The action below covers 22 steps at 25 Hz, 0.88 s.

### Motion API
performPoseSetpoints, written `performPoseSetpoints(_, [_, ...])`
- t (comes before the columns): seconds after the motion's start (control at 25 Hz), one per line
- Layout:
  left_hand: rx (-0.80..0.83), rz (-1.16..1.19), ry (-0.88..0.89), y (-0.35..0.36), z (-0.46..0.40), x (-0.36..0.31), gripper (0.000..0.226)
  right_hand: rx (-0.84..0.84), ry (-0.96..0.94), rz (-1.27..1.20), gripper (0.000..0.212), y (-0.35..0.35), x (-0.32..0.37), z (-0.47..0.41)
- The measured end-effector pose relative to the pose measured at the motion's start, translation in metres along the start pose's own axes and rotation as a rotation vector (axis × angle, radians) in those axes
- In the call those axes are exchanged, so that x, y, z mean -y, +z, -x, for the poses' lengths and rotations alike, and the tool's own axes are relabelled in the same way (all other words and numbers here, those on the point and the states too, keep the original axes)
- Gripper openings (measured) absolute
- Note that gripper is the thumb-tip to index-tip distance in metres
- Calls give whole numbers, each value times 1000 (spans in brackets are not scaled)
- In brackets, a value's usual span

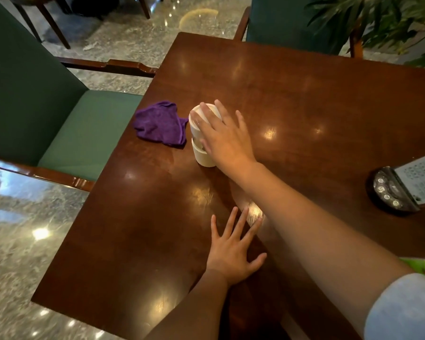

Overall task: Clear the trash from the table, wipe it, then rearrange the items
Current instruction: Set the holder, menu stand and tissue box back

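The dark wooden worktop fills most of the view, glossy with light reflections. A green padded chair stands at its left side. The right hand reaches far across and lies over a white paper cup, fingers draped on its lid, the grip curled around the cup's side. The left hand rests flat on the near worktop, fingers spread wide, holding nothing. A crumpled purple cloth lies just left of the cup, touching it. A black call-button stand with a printed card sits at the right edge.
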<state>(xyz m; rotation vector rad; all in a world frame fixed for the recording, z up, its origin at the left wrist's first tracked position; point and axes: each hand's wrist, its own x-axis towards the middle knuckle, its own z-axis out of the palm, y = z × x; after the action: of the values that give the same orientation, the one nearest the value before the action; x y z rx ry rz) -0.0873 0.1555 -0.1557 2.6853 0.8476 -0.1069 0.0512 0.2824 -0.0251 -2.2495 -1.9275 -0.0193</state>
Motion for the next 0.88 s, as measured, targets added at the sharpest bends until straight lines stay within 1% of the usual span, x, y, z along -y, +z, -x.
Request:
performPoseSetpoints(0.16, [6,-19,-13,0,0,1,74,46,-35,-21,58,-8,0,7])
performPoseSetpoints(0.24, [13,-36,-19,-1,-1,1,74,14,-11,-66,55,-16,-6,19])
performPoseSetpoints(0.32, [6,-57,-25,-1,-1,1,74,-45,67,-111,51,-26,-20,42])
performPoseSetpoints(0.4, [-8,-81,-39,0,-1,2,76,-88,160,-125,47,-36,-39,74])
performPoseSetpoints(0.48, [-16,-102,-39,1,0,1,76,-144,265,-74,42,-47,-65,109])
performPoseSetpoints(0.64, [-23,-96,-42,2,0,2,77,-248,543,19,38,-74,-130,167])
performPoseSetpoints(0.68, [-20,-104,-42,2,1,3,77,-257,614,76,42,-80,-145,177])
performPoseSetpoints(0.76, [-17,-120,-32,2,2,1,76,-231,768,233,55,-92,-171,197])
performPoseSetpoints(0.8, [-18,-126,-34,1,2,1,75,-195,847,280,62,-96,-183,203])
performPoseSetpoints(0.88, [-14,-135,-38,1,1,0,74,-89,993,283,72,-104,-201,210])
